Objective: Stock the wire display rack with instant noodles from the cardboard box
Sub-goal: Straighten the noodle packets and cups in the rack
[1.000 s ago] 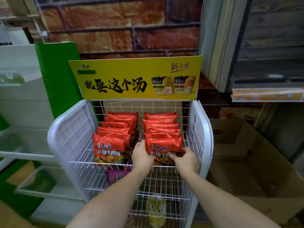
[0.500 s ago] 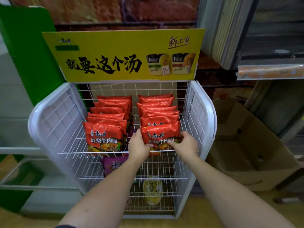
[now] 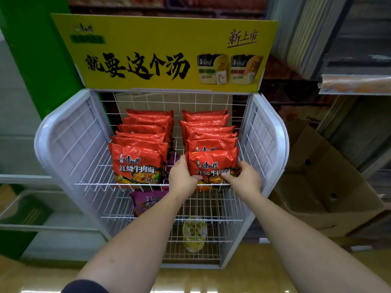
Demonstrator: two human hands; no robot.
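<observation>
The white wire display rack (image 3: 63, 144) stands in front of me under a yellow sign. Its top shelf holds two rows of red instant noodle packs: a left row (image 3: 139, 161) and a right row. My left hand (image 3: 182, 178) and my right hand (image 3: 245, 178) grip the two lower corners of the front red pack (image 3: 213, 163) of the right row, which stands upright behind the shelf's front wire. The brown cardboard box (image 3: 325, 187) sits open on the floor to the right of the rack; what is inside it is hidden.
A purple noodle pack (image 3: 146, 201) lies on the middle shelf and a yellow pack (image 3: 194, 233) on the lower shelf. A green pillar (image 3: 36, 60) and a pale shelf unit stand to the left. Grey shelving rises behind the box at right.
The view has drawn closer and tilted down. Both hands stay on the front right pack, which now sits a little lower and more upright against the front wire.
</observation>
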